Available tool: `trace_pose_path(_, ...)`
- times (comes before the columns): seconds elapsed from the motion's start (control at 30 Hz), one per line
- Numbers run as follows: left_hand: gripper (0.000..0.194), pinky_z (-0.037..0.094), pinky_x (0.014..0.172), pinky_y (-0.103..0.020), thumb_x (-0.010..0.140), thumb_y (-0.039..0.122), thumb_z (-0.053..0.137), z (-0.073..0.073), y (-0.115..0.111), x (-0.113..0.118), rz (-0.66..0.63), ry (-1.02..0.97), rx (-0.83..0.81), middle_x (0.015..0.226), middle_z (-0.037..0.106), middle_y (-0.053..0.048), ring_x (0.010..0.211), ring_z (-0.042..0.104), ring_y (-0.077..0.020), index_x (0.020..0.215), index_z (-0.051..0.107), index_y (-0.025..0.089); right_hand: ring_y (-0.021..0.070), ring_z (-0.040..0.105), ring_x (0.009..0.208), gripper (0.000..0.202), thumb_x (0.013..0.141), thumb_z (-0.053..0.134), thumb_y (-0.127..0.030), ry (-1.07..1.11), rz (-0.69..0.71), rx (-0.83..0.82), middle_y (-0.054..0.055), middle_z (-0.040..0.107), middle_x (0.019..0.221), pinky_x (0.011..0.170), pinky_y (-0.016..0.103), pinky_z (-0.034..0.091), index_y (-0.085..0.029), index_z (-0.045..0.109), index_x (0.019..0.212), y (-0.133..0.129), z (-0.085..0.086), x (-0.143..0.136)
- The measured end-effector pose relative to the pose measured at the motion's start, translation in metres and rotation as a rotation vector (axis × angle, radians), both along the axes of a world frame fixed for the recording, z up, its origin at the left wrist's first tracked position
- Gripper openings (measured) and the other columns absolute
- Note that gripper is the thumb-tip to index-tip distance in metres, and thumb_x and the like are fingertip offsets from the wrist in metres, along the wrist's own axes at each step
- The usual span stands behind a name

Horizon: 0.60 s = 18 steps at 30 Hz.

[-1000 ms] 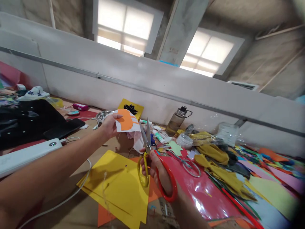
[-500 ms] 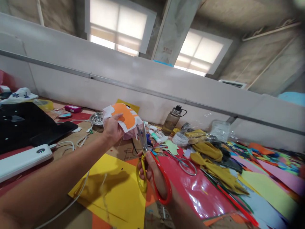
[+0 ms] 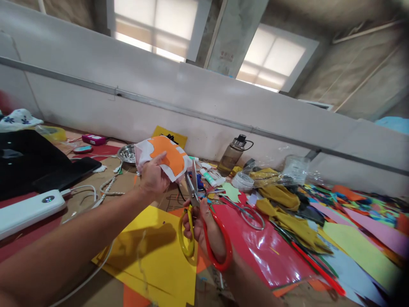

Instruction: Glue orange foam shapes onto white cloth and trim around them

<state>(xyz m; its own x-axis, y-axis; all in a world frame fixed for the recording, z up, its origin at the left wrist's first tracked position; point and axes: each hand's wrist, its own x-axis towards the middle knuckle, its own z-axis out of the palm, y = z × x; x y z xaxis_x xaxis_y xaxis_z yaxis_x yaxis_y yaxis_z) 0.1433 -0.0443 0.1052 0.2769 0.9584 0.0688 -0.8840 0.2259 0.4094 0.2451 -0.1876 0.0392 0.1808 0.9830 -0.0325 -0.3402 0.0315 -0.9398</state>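
Note:
My left hand (image 3: 155, 175) grips a white cloth (image 3: 144, 150) with an orange shape (image 3: 171, 157) on it, the thumb pressing on the orange. My right hand (image 3: 206, 228) holds scissors (image 3: 192, 189) with one yellow and one red handle. The blades are apart and point up beside the right edge of the cloth. Below the hands lies a yellow sheet (image 3: 159, 256) on the table. A red sheet (image 3: 255, 243) in shiny plastic is to the right of the scissors.
A bottle (image 3: 232, 155) stands by the wall. Further left are a metal bowl (image 3: 127, 154) and a white power bank (image 3: 32, 213) with a cable. Mustard cloth (image 3: 284, 217) and colored paper scraps (image 3: 358, 204) lie right.
The scissor blades have come a little further apart beside the cloth. The cloth has turned slightly in my left hand, and the view has shifted a little.

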Motion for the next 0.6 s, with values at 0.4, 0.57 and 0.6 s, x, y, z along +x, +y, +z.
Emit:
trace_pose_path(0.4,0.045,0.052,0.097,-0.046,0.088,0.013,0.05,-0.004,-0.014,0.004,0.007,0.046,0.027,0.107,0.073,-0.012,0.095,0.071,-0.0255,0.133,0.053,0.014,0.0151,0.06,0.068,0.041,0.085,0.057,-0.058,0.219,-0.006,-0.042,0.003,0.06,0.074,0.052,0.025,0.047,-0.018,0.063,0.095,0.011,-0.01,-0.008)
trace_pose_path(0.57,0.044,0.053,0.096,-0.045,0.089,0.014,0.048,-0.005,-0.018,0.003,-0.057,0.09,-0.017,0.103,0.074,-0.013,0.091,0.072,-0.0251,0.132,0.053,0.011,0.0182,0.063,0.093,0.035,0.092,0.056,-0.04,0.209,-0.031,-0.049,0.008,0.062,0.111,0.078,0.037,0.055,-0.015,0.058,0.116,0.011,-0.007,-0.003)
trace_pose_path(0.6,0.043,0.053,0.096,-0.045,0.089,0.014,0.048,-0.005,-0.018,0.002,-0.074,0.098,-0.025,0.102,0.074,-0.014,0.092,0.072,-0.0256,0.131,0.054,0.01,0.0181,0.063,0.095,0.035,0.092,0.056,-0.037,0.208,-0.035,-0.05,0.008,0.062,0.114,0.08,0.038,0.055,-0.015,0.057,0.118,0.012,-0.006,-0.003)
